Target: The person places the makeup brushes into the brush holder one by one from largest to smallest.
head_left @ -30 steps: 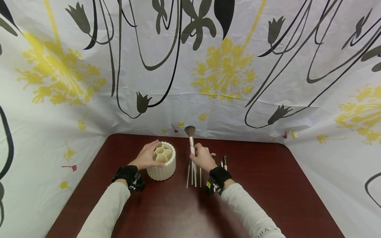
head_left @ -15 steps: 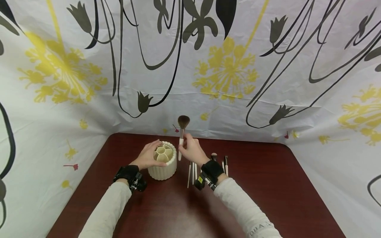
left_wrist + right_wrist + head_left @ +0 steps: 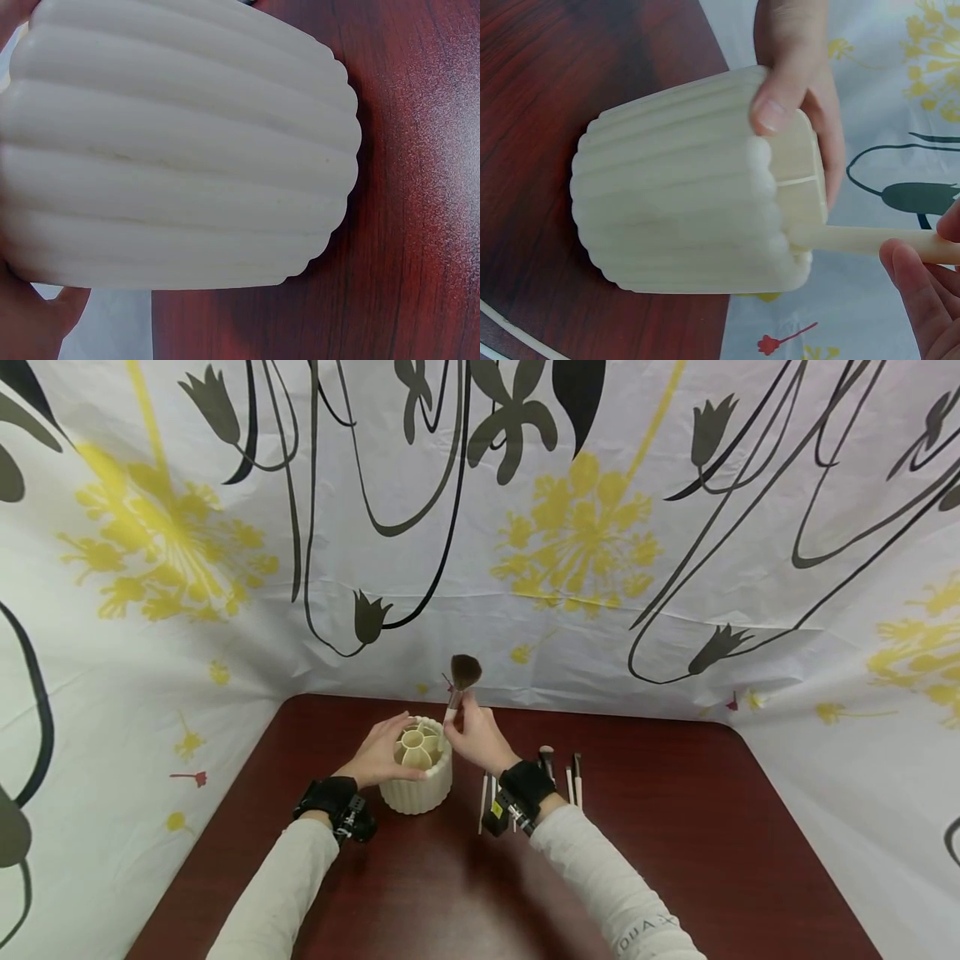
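A cream, ribbed round brush holder with a divided top stands upright on the table. My left hand grips it at the rim, thumb on the near side and fingers over the far side. In the right wrist view the left thumb lies on the scalloped edge. My right hand pinches a large makeup brush, its fluffy brown bristles up. The tip of its pale handle is at the holder's mouth, just inside the rim on the right side. Ribbed wall fills the left wrist view.
Several slimmer makeup brushes lie on the dark red table right of the holder, some partly hidden under the right wrist. A white cloth printed with flowers hangs right behind the table's far edge.
My right hand has lifted the large brush from beside the other brushes and carried it left to the holder, lowering its handle tip into the mouth. My left hand stays on the holder.
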Demonstrator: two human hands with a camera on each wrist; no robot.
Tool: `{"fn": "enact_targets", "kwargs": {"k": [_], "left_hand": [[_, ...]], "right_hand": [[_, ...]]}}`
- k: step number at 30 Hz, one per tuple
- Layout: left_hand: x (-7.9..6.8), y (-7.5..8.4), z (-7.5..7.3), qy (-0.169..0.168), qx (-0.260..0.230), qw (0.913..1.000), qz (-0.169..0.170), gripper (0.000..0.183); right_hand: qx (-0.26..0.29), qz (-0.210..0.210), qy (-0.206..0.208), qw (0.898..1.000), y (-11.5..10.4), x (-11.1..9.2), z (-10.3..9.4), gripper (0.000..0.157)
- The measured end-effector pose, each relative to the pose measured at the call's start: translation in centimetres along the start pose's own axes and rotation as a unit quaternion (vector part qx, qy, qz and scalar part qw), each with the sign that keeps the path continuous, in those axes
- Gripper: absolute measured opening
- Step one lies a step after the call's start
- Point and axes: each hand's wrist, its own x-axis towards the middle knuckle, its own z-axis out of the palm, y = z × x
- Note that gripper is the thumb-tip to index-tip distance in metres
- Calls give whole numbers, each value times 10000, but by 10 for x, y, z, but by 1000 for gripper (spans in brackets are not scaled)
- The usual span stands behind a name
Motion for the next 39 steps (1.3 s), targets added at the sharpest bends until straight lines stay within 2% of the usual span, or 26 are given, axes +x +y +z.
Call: {"fn": "enact_targets", "kwargs": {"k": [7,18,23,28,33,37,39], "left_hand": [[1,-2,1,64,-7,10000,64,101],[2,-3,4,59,29,9999,95,101],[0,0,3,69,24,10000,14,101],[-1,0,3,83,47,10000,5,101],[-1,0,3,70,1,10000,1,100],[-1,0,2,55,17,10000,-5,100],[-2,0,2,51,8,10000,-14,101]], "right_hand": [[-117,-46,-36,9999,8,-4,10,19],[-463,-20,-540,9975,12,-13,25,17],[-717,-185,-438,9963,12,-14,31,17],[-971,-160,-417,9943,13,-16,35,11],[-948,-151,-408,9945,14,-17,38,9],[-797,-387,-275,9957,18,-18,40,9],[-735,-563,-204,9955,26,-18,44,8]]}}
